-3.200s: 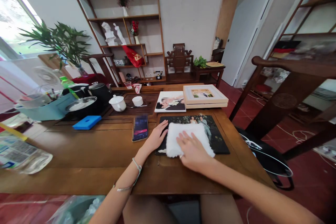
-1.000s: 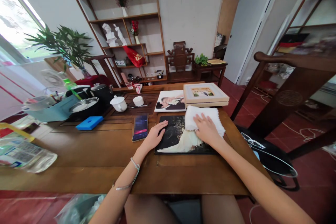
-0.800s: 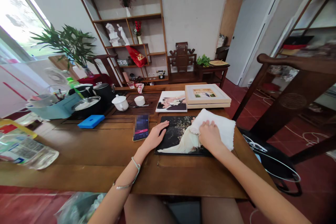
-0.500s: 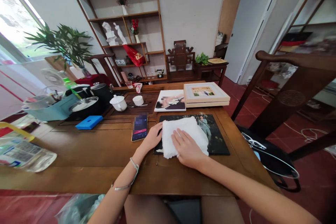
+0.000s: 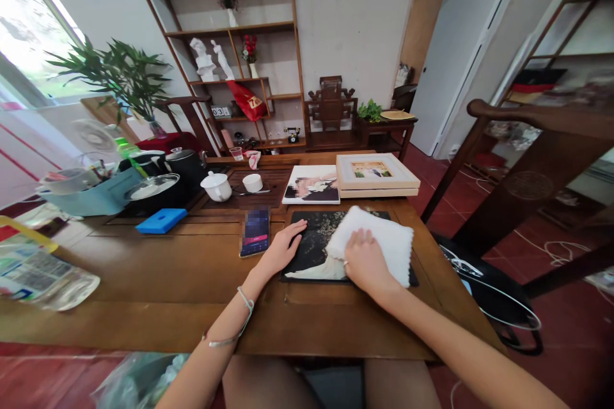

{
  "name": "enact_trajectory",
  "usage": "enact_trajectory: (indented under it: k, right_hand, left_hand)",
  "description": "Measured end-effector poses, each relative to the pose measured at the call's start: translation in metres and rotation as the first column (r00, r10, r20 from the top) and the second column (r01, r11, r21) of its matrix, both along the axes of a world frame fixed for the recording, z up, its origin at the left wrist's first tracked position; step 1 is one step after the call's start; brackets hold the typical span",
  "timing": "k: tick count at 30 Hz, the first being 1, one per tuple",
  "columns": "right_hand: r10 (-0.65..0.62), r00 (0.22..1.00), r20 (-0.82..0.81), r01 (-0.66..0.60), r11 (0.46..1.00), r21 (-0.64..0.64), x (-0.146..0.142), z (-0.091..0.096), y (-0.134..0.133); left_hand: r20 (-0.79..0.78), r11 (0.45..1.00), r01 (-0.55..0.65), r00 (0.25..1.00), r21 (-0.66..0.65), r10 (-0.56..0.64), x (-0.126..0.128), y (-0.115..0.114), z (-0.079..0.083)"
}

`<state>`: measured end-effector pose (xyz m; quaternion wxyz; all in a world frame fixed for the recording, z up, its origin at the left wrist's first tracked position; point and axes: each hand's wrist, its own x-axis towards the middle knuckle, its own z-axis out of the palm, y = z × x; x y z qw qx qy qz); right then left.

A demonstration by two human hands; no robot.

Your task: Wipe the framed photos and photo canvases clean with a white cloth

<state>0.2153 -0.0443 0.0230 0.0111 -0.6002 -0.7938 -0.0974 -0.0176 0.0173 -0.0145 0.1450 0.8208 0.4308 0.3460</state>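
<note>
A dark photo panel (image 5: pixel 313 248) lies flat on the wooden table in front of me, showing pale dress fabric along its lower left. Across its right half is spread a white cloth (image 5: pixel 394 244), which hides much of the picture. My right hand (image 5: pixel 368 263) presses on the cloth's left part with fingers bent and bunched into it. At the panel's left edge rests my left hand (image 5: pixel 284 248), open and palm down, fingers stretched over the border. Just left of that hand lies a phone (image 5: pixel 255 233) with its screen lit.
Behind the panel are a photo print (image 5: pixel 311 185) and stacked light frames (image 5: pixel 377 186). A lidded white cup (image 5: pixel 217 186), a small white bowl (image 5: pixel 252 183), a blue box (image 5: pixel 162 221) and a clear bottle (image 5: pixel 52 275) stand leftward. A wooden chair (image 5: pixel 522 166) is at right.
My right hand has slid the cloth rightward over the panel, uncovering its left half. Its fingers, flat before, are now bent. The left hand stays at the left edge.
</note>
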Motion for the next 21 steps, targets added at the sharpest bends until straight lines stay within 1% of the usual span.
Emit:
enact_trajectory:
  k: [1,2,3,4,5,6,7,8,10,11,13,15,17,18,19,21]
  right_hand:
    - [0.118,0.993,-0.020,-0.118,0.993,0.007,-0.008,-0.004,-0.004]
    - [0.253,0.966,-0.049,-0.253,0.967,0.020,-0.014,-0.008,-0.008]
    - [0.381,0.921,-0.081,-0.380,0.925,0.035,-0.019,-0.011,-0.010]
    - [0.477,0.871,-0.113,-0.475,0.879,0.047,-0.022,-0.013,-0.010]
    - [0.529,0.836,-0.143,-0.528,0.848,0.050,-0.022,-0.015,-0.010]
    - [0.540,0.825,-0.168,-0.541,0.840,0.044,-0.021,-0.015,-0.007]
    - [0.513,0.838,-0.184,-0.517,0.856,0.030,-0.018,-0.015,-0.003]
    - [0.452,0.872,-0.189,-0.458,0.889,0.012,-0.013,-0.013,0.002]
    - [0.277,0.945,-0.174,-0.283,0.959,-0.012,0.003,-0.009,0.016]
    - [0.182,0.970,-0.162,-0.187,0.982,-0.013,0.012,-0.007,0.024]
    - [0.023,0.988,-0.151,-0.023,1.000,0.002,0.033,-0.004,0.037]
    - [-0.071,0.986,-0.154,0.076,0.997,0.027,0.050,-0.003,0.047]
    - [-0.115,0.981,-0.154,0.124,0.991,0.050,0.059,-0.004,0.053]
    - [-0.114,0.982,-0.153,0.124,0.991,0.059,0.060,-0.006,0.054]
    - [-0.095,0.984,-0.150,0.106,0.992,0.065,0.057,-0.008,0.054]
    - [-0.001,0.990,-0.144,0.011,0.998,0.065,0.046,-0.011,0.054]
  left_hand:
    - [0.000,1.000,-0.001,1.000,-0.002,0.001,0.000,0.000,0.001]
    - [0.001,1.000,0.002,1.000,-0.004,-0.002,0.000,0.000,0.001]
    - [0.001,1.000,0.008,1.000,-0.007,-0.008,0.000,-0.001,0.002]
    - [0.000,1.000,0.017,1.000,-0.009,-0.017,0.000,-0.001,0.002]
    - [-0.001,1.000,0.025,1.000,-0.011,-0.025,0.000,0.000,0.002]
    - [-0.004,1.000,0.029,1.000,-0.011,-0.029,0.000,0.000,0.002]
    - [-0.008,1.000,0.030,1.000,-0.009,-0.030,-0.001,0.000,0.002]
    - [-0.012,1.000,0.028,1.000,-0.004,-0.028,-0.001,0.001,0.001]
    - [-0.017,1.000,0.019,1.000,0.003,-0.019,-0.002,0.001,0.000]
    - [-0.018,1.000,0.015,1.000,0.003,-0.015,-0.002,0.001,-0.001]
    - [-0.021,1.000,0.012,1.000,-0.002,-0.012,-0.002,0.001,-0.001]
    - [-0.022,1.000,0.012,1.000,-0.003,-0.012,-0.002,0.000,0.000]
    - [-0.022,1.000,0.015,1.000,0.002,-0.015,-0.001,0.000,0.001]
    - [-0.024,1.000,0.016,1.000,0.002,-0.016,-0.001,0.000,0.001]
    - [-0.025,1.000,0.015,1.000,0.001,-0.015,-0.001,-0.001,0.001]
    - [-0.028,1.000,0.012,1.000,-0.001,-0.012,-0.001,0.000,0.001]
